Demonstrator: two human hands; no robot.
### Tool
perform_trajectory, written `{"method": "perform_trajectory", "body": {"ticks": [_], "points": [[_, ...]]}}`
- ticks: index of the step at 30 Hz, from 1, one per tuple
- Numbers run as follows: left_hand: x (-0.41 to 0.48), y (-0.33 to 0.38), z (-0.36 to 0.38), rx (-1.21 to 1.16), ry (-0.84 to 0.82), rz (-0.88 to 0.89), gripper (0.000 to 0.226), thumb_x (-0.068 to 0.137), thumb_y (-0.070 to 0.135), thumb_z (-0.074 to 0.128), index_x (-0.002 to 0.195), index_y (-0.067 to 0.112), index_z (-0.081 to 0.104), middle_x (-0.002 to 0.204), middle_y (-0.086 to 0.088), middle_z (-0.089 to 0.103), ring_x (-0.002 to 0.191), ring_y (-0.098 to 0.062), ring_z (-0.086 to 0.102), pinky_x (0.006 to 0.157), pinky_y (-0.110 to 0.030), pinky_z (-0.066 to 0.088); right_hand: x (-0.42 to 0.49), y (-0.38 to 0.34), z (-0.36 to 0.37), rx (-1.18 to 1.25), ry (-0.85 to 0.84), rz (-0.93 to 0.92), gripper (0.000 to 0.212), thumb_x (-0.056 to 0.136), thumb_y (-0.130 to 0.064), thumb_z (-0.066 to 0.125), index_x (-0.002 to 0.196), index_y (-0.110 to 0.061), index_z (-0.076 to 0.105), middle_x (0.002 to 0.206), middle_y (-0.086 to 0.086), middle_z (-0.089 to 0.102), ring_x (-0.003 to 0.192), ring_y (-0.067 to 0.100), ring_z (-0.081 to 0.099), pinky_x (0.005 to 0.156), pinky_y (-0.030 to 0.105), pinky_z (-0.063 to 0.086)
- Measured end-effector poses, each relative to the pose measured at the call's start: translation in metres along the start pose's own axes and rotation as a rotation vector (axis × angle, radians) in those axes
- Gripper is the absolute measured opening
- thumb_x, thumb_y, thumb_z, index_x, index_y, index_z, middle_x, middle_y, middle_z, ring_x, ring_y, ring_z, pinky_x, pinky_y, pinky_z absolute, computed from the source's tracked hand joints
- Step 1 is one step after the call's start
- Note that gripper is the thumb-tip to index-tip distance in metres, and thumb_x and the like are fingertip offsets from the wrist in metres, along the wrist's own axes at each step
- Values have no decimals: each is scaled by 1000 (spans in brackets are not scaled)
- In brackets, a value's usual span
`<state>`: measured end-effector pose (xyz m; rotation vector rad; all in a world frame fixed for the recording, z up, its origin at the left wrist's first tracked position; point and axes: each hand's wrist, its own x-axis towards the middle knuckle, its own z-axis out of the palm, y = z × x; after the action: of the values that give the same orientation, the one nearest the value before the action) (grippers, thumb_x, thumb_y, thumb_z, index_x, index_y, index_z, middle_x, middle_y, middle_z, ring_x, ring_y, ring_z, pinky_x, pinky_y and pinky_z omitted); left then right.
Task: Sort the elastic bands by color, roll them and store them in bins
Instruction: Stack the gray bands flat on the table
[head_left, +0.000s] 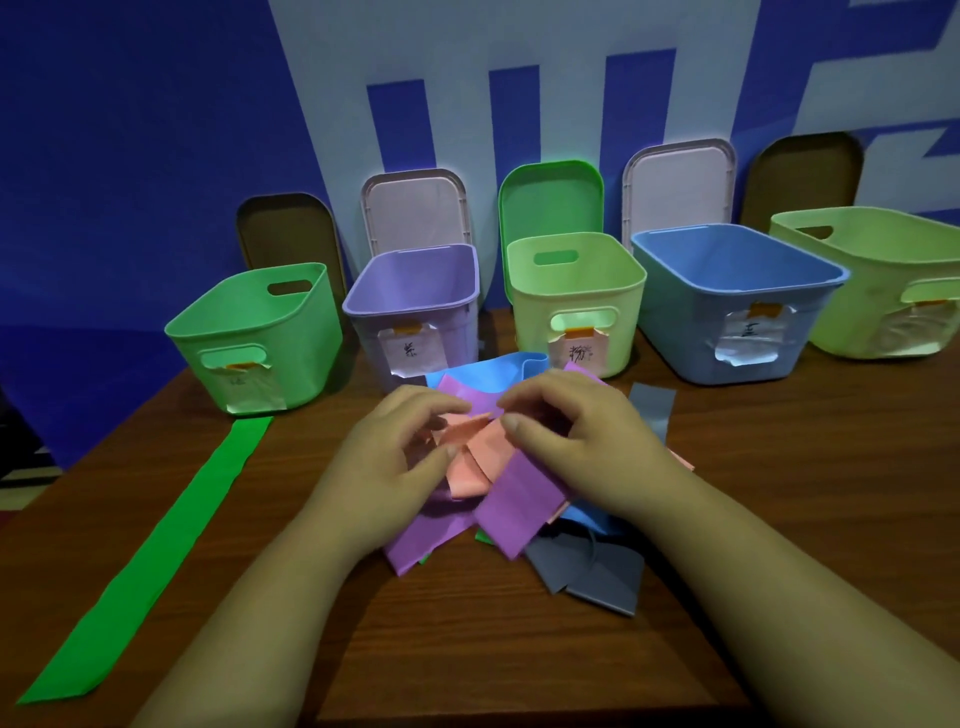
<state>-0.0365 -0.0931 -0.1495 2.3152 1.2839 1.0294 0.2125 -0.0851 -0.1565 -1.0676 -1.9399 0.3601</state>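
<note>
my left grip (400, 447) and right grip (571, 431) both have fingers curled, pinching the pink band (470, 467) atop the pile of bands (514, 509), just in front of the purple bin (415, 312) on the worktop (467, 649). the green band (171, 530) lies flat, left of that bin.

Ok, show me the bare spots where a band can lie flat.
Bare wood on the table lies right of the grey band, in front of the blue bin. Another strip runs between the green band and the left hand. Crowded: the centre pile, where it and the right hand pinch the pink band, and the row of bins.
</note>
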Motion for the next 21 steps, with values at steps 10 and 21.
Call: {"method": "perform_trajectory", "body": {"ticks": [10,21], "points": [[-4,26,21,159,-104,148,50,86,56,75,130,37,60,130,22,57,125,-4,53,106,-37,45,-1,8,-24,68,272,227,24,99,-20,69,76,-24,69,80,-14,68,78,6,62,70,21,45],[-5,25,29,300,-50,178,56,86,70,70,130,35,67,119,20,54,114,-3,46,95,-18,39,-5,8,-23,56,145,235,18,101,-25,69,84,-26,76,89,-11,70,88,6,63,77,26,50]]}}
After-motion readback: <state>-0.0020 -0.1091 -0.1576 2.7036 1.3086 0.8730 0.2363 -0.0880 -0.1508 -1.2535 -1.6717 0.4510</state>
